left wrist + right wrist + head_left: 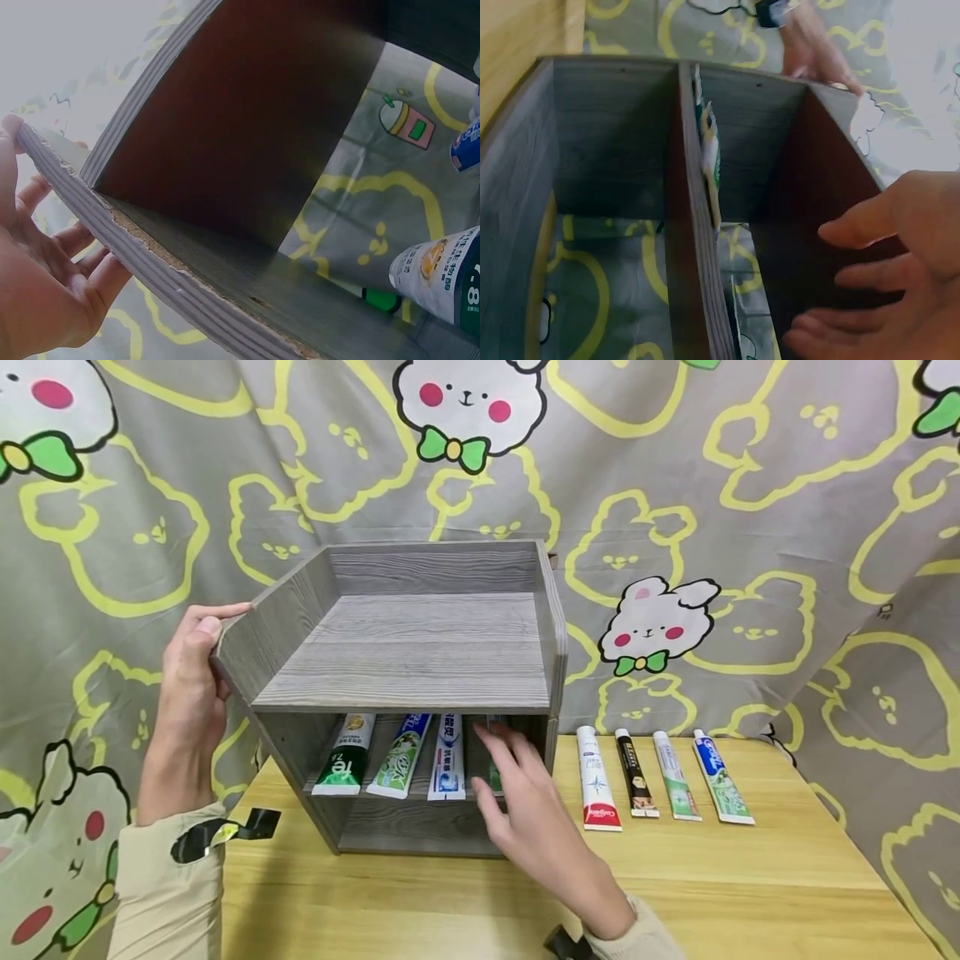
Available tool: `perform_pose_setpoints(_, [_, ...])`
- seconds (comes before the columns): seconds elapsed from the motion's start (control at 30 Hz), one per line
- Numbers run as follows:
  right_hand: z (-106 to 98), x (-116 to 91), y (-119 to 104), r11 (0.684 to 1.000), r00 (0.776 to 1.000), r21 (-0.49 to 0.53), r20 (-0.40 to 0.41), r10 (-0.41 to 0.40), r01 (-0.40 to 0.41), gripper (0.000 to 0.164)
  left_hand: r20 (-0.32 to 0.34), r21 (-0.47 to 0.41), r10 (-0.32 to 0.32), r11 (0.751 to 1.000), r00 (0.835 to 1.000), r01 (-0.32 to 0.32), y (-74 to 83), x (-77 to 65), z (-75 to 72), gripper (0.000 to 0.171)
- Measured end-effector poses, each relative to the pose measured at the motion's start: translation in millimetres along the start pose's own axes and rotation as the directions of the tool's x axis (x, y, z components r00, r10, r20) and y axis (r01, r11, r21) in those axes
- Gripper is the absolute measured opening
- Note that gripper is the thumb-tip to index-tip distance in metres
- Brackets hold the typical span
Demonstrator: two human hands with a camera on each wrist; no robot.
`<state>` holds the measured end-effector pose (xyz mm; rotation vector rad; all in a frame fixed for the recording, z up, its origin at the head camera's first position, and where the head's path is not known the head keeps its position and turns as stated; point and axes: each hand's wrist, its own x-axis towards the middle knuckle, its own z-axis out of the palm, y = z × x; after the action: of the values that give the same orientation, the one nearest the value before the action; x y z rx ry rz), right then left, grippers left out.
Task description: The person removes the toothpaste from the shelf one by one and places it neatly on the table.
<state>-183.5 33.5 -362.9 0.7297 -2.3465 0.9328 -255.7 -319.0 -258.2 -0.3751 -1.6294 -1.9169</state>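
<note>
A grey wood-grain shelf unit stands on the table. My left hand grips the upper front edge of its left side panel, thumb on one face and fingers on the other. On the middle shelf lie a dark green and white toothpaste tube, a green and blue tube and a white and blue tube. To their right, another green tube is partly hidden behind my right hand. That hand reaches to the compartment front with fingers spread apart, and in the right wrist view nothing is in its fingers.
Right of the unit, a white and red toothpaste tube, a black tube, a white and green tube and a blue and green tube lie in a row on the wooden table. A patterned curtain hangs behind.
</note>
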Motion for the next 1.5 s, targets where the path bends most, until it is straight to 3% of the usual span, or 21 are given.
perform_pose_setpoints(0.33, [30.4,19.4,5.8,0.979,0.989,-0.142,-0.003,0.148,-0.147,0.066,-0.003,-0.006,-0.007,1.000,1.000,0.007,-2.7,-2.2,-0.6,0.030])
perform_pose_setpoints(0.53, [38.6,23.3,9.1,0.955,0.972,-0.201,0.047,0.232,-0.218,0.064,0.000,0.006,-0.011,1.000,1.000,0.011,-2.0,-3.8,-3.5,0.030])
perform_pose_setpoints(1.1, [44.0,23.7,15.4,0.944,0.966,-0.215,0.002,0.258,-0.251,0.049,0.019,0.004,0.024,1.000,1.000,-0.024,2.0,-0.5,-1.1,0.028])
perform_pose_setpoints(1.5, [47.9,25.7,18.6,0.943,0.973,-0.240,-0.027,0.229,-0.229,0.053,0.016,-0.017,0.015,1.000,1.000,-0.014,1.6,-0.2,0.3,0.028])
